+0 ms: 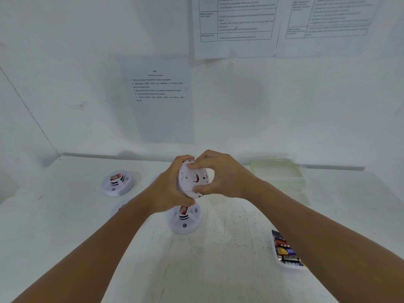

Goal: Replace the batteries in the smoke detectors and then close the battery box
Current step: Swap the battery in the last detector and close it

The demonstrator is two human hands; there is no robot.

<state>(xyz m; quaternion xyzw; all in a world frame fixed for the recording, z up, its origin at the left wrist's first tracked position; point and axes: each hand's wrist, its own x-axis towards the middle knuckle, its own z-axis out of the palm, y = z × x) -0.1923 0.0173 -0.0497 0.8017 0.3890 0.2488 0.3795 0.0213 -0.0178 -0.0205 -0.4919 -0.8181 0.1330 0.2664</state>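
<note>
While both hands work above the white table (229,248), the left hand (168,189) and right hand (220,173) each grip the held smoke detector (192,179), tilted on edge, underside facing the camera. Clear plastic box (277,171) sits back right, battery tray (286,252) front right. Two more detectors lie flat: one (184,219) directly below the hands, another (118,182) at left.
</note>
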